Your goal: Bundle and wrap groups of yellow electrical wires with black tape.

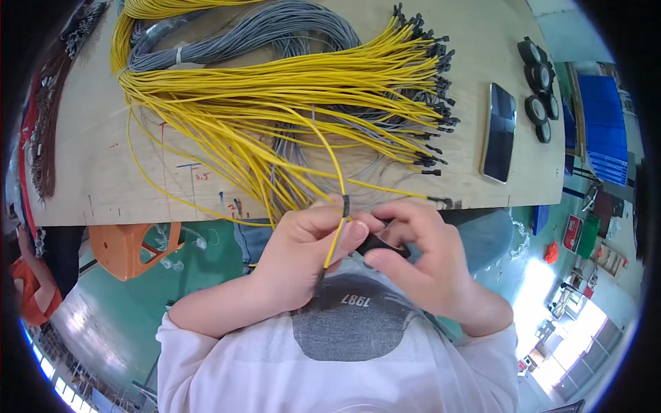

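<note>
My left hand (292, 251) pinches a yellow cable (333, 248) between thumb and fingers, just past the table's near edge. A short black band (345, 205), which looks like tape, goes around this cable above my thumb. In my right hand (430, 258) is a roll of black tape (380, 246), partly hidden by the fingers and close to the left fingertips. The held cable runs up into a large bundle of yellow cables (268, 84) on the table. Black connectors (434, 103) fan out at the bundle's right end.
Grey cables (241, 41) lie behind and under the yellow bundle on the wooden table (89, 172). At the right are a phone (499, 134) and several black tape rolls (539, 72). Brown cables (45, 144) hang at the far left. An orange stool (124, 251) stands below the near edge.
</note>
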### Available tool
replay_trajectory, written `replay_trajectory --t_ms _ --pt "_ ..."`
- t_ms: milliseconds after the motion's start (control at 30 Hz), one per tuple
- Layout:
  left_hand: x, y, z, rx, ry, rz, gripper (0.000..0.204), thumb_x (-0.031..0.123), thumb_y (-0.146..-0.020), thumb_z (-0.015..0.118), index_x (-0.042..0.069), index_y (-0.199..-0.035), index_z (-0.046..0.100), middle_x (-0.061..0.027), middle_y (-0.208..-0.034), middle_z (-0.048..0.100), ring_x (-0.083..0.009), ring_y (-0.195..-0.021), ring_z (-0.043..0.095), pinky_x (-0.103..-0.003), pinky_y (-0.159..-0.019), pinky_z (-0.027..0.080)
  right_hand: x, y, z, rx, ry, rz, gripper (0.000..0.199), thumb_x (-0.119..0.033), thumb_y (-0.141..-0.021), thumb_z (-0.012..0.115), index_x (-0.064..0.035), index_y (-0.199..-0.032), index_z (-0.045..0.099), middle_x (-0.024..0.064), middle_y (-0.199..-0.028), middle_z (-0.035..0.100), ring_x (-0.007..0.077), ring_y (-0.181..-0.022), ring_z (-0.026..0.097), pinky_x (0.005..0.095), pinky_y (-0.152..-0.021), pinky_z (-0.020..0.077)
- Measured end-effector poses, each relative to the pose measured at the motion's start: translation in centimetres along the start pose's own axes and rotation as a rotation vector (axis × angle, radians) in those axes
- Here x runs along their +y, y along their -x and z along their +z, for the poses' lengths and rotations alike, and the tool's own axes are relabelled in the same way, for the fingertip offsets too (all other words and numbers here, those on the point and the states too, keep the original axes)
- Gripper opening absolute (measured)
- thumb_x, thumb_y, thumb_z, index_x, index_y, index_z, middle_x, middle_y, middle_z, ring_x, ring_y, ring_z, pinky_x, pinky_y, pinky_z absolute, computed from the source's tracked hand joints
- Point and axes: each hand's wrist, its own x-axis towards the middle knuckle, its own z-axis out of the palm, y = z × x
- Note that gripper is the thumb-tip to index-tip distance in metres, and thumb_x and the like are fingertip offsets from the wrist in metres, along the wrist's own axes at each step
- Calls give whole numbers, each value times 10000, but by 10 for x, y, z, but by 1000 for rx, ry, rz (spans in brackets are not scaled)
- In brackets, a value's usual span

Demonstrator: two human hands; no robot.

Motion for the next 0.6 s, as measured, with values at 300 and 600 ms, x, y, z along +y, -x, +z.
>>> replay_trajectory --t_ms 300,600 --pt "-6 -1 -10 262 -1121 1032 156 -15 -679 666 19 -829 643 -93 -723 559 -192 -621 546 -267 -519 429 7 -32 10 -424 -425 277 181 -122 -791 528 -10 -922 582 25 -645 574 50 -515 471 249 -503 401" --pt "3 23 -5 109 -267 386 26 21 -827 551 6 -807 558 -41 -678 567 -66 -482 459 -184 -413 339 2 -24 -16 -652 -534 283 113 -117 -833 572 -6 -813 564 13 -616 567 60 -548 531 211 -502 414"
